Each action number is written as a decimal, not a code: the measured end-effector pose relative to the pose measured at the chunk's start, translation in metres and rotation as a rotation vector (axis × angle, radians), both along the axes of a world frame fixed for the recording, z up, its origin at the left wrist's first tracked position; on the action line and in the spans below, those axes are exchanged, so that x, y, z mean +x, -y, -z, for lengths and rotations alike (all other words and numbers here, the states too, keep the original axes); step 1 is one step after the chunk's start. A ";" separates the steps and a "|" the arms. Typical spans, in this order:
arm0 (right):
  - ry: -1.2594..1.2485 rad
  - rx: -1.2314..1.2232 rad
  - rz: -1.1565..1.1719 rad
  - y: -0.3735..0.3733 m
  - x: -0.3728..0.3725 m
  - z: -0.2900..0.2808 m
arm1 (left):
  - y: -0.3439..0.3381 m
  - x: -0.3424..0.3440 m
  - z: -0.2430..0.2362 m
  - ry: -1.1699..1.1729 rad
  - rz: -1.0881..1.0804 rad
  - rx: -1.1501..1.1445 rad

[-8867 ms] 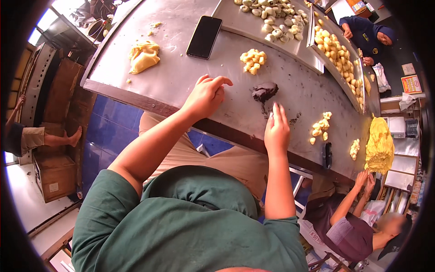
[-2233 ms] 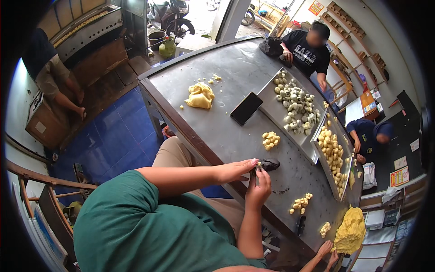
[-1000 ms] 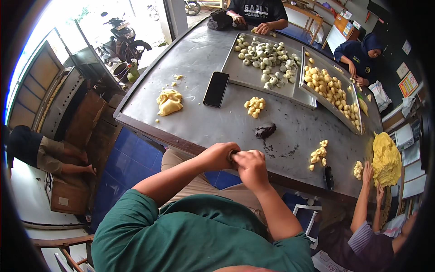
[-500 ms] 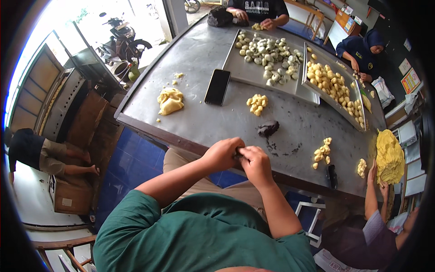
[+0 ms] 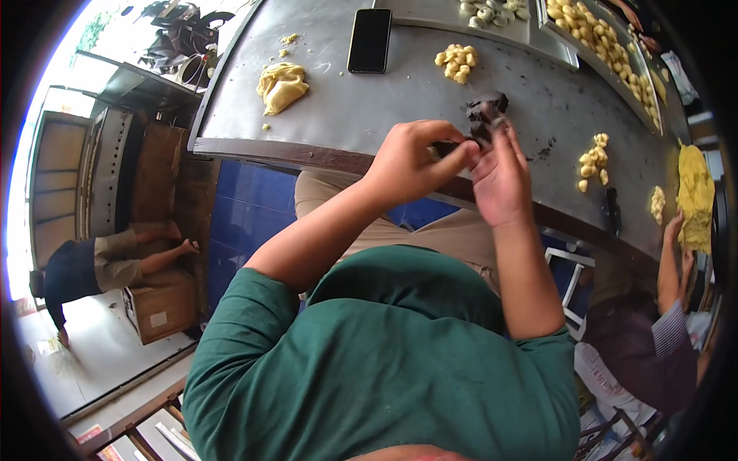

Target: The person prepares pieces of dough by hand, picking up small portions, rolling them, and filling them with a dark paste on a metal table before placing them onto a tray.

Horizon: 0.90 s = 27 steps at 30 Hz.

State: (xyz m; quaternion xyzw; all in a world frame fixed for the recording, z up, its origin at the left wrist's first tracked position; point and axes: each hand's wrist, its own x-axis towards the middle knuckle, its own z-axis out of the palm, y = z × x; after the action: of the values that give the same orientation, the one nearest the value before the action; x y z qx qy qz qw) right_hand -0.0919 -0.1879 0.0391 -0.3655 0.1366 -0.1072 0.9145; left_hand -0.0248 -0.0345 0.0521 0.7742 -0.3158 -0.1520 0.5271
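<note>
My left hand is over the table's near edge, its thumb and fingers curled round a piece of dark dough that is mostly hidden. Close beside it, my right hand is raised with its fingers stretched and the palm showing. Dark smears mark its slightly blurred fingertips. Just beyond them lies a lump of black dough. A cluster of small pale yellow dough balls sits farther back. To the left are a larger pale dough lump and a black phone.
At the far right, a tray holds many yellow dough balls; another tray has greyish ones. More pale pieces lie right, near a dark object. A co-worker's hands touch a big yellow dough mass.
My view has tilted down toward my body. My hands, together before, have parted; the right has opened beside the black dough, while the left still holds the dark piece.
</note>
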 end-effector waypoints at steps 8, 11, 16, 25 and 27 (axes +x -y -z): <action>0.027 0.099 -0.224 -0.036 0.001 0.036 | 0.003 0.005 0.036 0.024 -0.073 -0.496; 0.088 0.073 -0.203 -0.033 0.002 0.033 | -0.002 0.012 0.035 0.077 0.048 -0.406; 0.151 -0.832 0.107 -0.027 0.002 0.066 | 0.005 0.001 0.030 -0.385 -0.103 -0.467; 0.150 -1.083 0.266 -0.015 0.008 0.064 | 0.016 0.020 0.035 -0.864 0.028 -0.671; 0.257 -1.224 0.189 -0.002 0.012 0.066 | 0.025 0.026 0.043 -0.721 -0.015 -0.593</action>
State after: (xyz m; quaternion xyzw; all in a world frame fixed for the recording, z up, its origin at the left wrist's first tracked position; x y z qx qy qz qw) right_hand -0.0795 -0.1855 -0.0271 -0.7931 -0.0285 -0.2893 0.5353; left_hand 0.0010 -0.0593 0.0089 0.4900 -0.1367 -0.3107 0.8029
